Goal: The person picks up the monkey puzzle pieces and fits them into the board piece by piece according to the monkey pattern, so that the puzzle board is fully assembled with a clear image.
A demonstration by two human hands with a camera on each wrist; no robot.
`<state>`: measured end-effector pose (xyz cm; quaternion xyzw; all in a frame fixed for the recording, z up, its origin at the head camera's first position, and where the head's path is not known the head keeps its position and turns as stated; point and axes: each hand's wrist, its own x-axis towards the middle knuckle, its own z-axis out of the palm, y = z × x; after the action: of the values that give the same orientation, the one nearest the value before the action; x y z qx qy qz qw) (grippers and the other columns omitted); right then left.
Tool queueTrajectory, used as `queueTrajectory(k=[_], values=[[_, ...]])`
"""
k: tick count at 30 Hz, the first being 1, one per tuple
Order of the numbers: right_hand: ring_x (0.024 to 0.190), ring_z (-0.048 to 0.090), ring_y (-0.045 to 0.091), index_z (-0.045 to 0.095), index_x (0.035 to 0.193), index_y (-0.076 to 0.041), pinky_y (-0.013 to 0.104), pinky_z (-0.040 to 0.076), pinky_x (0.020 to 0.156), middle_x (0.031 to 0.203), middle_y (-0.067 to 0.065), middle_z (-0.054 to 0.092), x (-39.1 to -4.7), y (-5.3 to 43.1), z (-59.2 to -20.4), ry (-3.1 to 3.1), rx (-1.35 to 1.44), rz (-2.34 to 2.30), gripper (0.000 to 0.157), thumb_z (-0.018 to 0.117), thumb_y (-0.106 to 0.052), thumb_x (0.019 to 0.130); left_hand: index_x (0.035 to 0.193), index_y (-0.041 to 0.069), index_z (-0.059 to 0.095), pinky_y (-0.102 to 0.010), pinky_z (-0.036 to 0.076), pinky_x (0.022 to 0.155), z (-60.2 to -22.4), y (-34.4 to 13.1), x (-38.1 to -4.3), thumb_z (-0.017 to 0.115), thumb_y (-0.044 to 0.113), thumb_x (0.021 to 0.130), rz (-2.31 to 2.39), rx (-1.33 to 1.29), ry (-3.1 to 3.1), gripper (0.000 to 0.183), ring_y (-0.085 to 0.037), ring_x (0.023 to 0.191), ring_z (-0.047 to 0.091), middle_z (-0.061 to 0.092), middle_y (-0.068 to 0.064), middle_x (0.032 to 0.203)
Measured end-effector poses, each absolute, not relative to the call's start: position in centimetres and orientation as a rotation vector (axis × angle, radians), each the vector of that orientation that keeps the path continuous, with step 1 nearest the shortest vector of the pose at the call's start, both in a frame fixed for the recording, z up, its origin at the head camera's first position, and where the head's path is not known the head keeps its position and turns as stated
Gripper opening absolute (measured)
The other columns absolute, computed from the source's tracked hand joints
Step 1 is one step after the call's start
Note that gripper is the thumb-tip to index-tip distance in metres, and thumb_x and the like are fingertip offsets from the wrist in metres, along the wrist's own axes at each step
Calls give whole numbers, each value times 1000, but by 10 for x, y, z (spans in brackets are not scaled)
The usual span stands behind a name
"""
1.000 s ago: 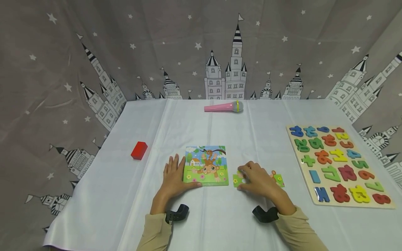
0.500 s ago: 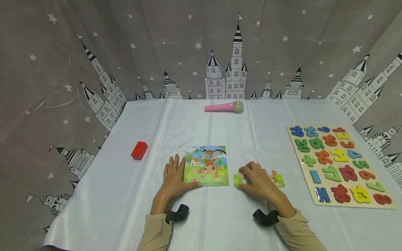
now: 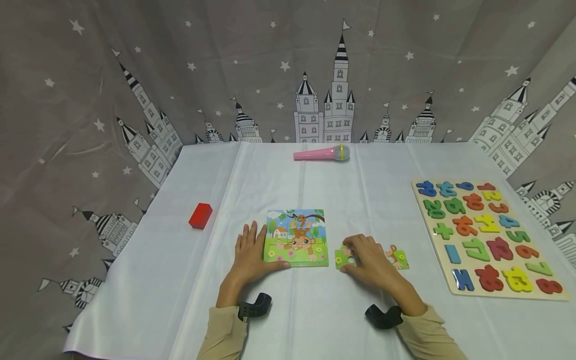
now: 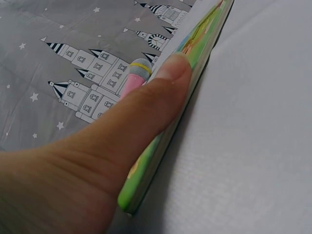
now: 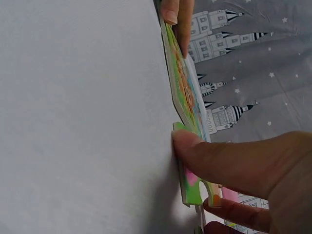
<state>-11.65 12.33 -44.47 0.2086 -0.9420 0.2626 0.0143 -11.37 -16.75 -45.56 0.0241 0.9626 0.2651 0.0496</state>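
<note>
A monkey picture puzzle board (image 3: 294,237) lies flat on the white tablecloth (image 3: 279,315). My left hand (image 3: 249,255) rests flat on the cloth against its left side. The thumb (image 4: 146,112) presses along the board's front edge (image 4: 141,180). To the right of the board lies a loose green puzzle piece (image 3: 342,258), with a second piece (image 3: 399,258) beyond it. My right hand (image 3: 360,256) covers the gap between them and pinches the green piece (image 5: 190,187) with curled fingers, the thumb (image 5: 219,161) on its near edge.
A pink toy microphone (image 3: 320,153) lies at the table's far edge. A red block (image 3: 200,215) sits to the left. A wooden board of coloured numbers (image 3: 486,235) fills the right side. A grey castle-print curtain (image 3: 135,75) hangs behind.
My right wrist has drifted slightly toward me. The left hand, the board and the pieces stay where they were.
</note>
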Motion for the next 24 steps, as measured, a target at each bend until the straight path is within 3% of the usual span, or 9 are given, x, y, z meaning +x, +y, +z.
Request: queueTrajectory(k=[8,13,19,24], values=[[84,47,12,52,108,-11,29,33,73,92,-2,58,-115,123,-447,-2881,627,932,50,79,-21,67,144,3,19,-53,0,113,-455,-167,-113,74,56,62,811,75,2928,113,-37,140,-6,1,-20,152],[82,53,11,51,106,-12,32,39,76,92,-1,59,-114,123,-446,-2857,623,1017,48,79,-18,68,144,4,19,-53,0,113,-455,-166,-112,74,56,62,822,76,2925,112,-37,140,-6,1,-20,152],[80,52,12,47,112,-11,29,46,70,93,3,59,-113,121,-447,-2877,617,1140,51,76,-12,71,144,4,19,-53,0,113,-454,-166,-112,74,56,62,817,78,2932,112,-37,140,-6,2,-20,152],[81,53,10,51,122,-15,28,47,72,93,0,59,-113,122,-450,-2812,709,1110,56,76,-10,71,144,3,19,-54,0,113,-453,-166,-112,74,56,62,818,82,2933,112,-37,140,-5,3,-20,152]])
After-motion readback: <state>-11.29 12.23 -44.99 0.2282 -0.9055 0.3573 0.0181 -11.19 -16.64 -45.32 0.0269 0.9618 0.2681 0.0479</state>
